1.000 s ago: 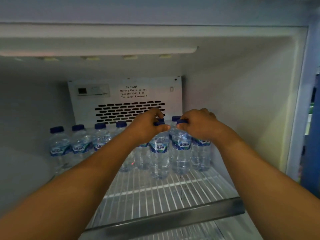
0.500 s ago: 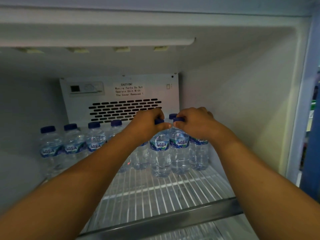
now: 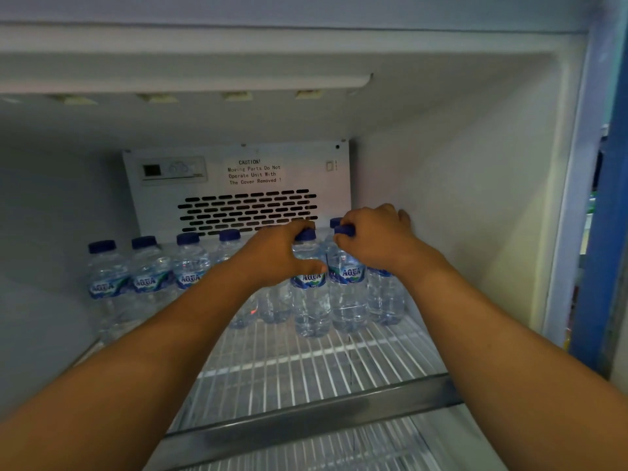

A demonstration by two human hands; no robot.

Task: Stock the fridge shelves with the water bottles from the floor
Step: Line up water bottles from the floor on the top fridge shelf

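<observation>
Small clear water bottles with blue caps and blue labels stand on the white wire fridge shelf [image 3: 306, 365]. A back row runs from the far-left bottle [image 3: 105, 283] rightwards behind my arms. In front, my left hand [image 3: 275, 256] grips the neck of one bottle [image 3: 311, 300], thumb across its shoulder. Right beside it, my right hand [image 3: 377, 239] holds the cap and neck of a second bottle [image 3: 348, 297]. Both bottles stand upright on the shelf, touching each other. Another bottle [image 3: 385, 297] stands under my right wrist by the right wall.
The fridge's back panel [image 3: 238, 185] has vent slots and a caution label. The right inner wall [image 3: 458, 215] is close to my right hand. A metal shelf front rail [image 3: 323, 416] crosses below; a lower wire shelf [image 3: 306, 450] shows beneath. The front half of the shelf holds no bottles.
Both hands stay on the same two bottle tops. My left thumb has spread lower across its bottle. The view has shifted slightly; the bottles have hardly moved.
</observation>
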